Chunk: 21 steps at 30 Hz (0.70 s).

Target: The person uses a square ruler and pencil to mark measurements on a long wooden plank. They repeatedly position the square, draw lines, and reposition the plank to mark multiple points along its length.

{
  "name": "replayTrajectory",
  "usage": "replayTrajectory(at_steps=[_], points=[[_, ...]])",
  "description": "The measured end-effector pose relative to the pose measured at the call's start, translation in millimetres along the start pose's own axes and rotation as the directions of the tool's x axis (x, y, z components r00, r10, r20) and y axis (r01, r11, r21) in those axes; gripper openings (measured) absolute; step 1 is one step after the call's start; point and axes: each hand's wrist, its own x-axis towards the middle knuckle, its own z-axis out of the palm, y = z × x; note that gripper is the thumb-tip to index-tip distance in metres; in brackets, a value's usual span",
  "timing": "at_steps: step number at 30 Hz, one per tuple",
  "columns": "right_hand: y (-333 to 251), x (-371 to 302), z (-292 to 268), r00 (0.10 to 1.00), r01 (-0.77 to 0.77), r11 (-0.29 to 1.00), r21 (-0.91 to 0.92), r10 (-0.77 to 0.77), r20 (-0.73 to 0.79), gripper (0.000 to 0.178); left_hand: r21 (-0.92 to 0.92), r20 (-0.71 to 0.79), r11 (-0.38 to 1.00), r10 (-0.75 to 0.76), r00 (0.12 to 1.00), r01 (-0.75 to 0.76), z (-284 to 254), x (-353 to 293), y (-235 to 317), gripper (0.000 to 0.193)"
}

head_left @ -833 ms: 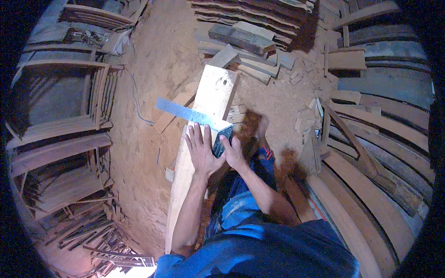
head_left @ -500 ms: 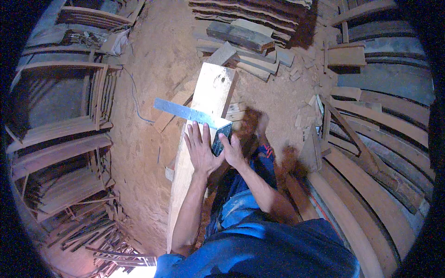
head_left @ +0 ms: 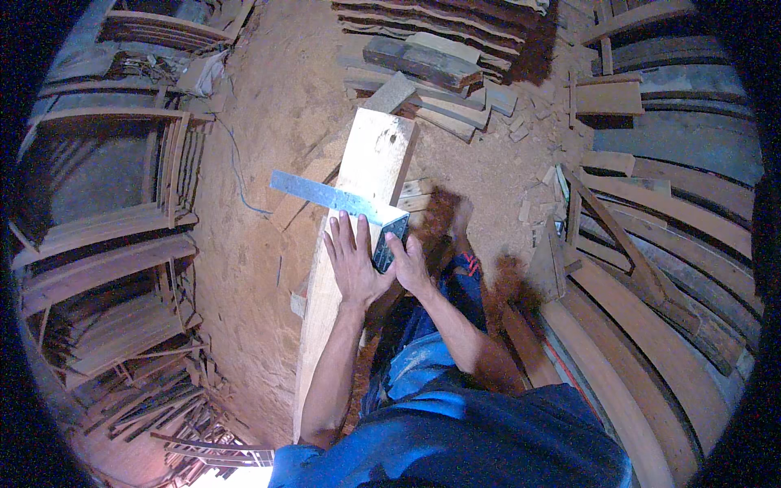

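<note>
While left hand [head_left: 352, 264] lies flat, fingers spread, timber beam [head_left: 377, 154] beneath | right hand [head_left: 413, 268]: thumb on try square [head_left: 358, 206], grip unclear; blade [head_left: 305, 189] just past left hand | uneven pressure could skew it.

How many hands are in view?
2: the left hand lies flat on the beam; the right hand is beside it, thumb against the square.

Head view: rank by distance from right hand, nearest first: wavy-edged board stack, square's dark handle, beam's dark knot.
1. Square's dark handle: touched by the right hand's thumb.
2. Dark knot: ahead, near the beam's far end.
3. Wavy-edged board stack: farthest ahead, top of view.
</note>
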Motion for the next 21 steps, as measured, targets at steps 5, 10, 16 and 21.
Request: replayTrajectory(at_steps=[5, 10, 16, 21], points=[[-9, 0, -6, 0.982, -0.128, 0.991, 0.047, 0.12, 0.144, 0.037, 0.0, -0.003, 1.0, -0.001, 1.0, 0.001, 0, 0, 0, 0.103], [-19, 0, -10, 0.97, -0.158, 0.987, -0.009, 0.157, 0.185, 0.036, 0.014, 0.002, 1.0, -0.009, 1.0, 0.009, 1, -1, -1, 0.103], [-7, 5, -23, 0.984, 0.037, 0.985, 0.166, -0.007, -0.178, 0.026, 0.0, 0.004, 1.0, -0.008, 1.0, 0.008, -2, 2, 4, 0.102], [-52, 43, -76, 0.946, 0.255, 0.958, -0.134, -0.276, -0.17, 0.032, -0.029, 0.007, 0.999, -0.035, 0.999, 0.035, -11, 1, 6, 0.1]])
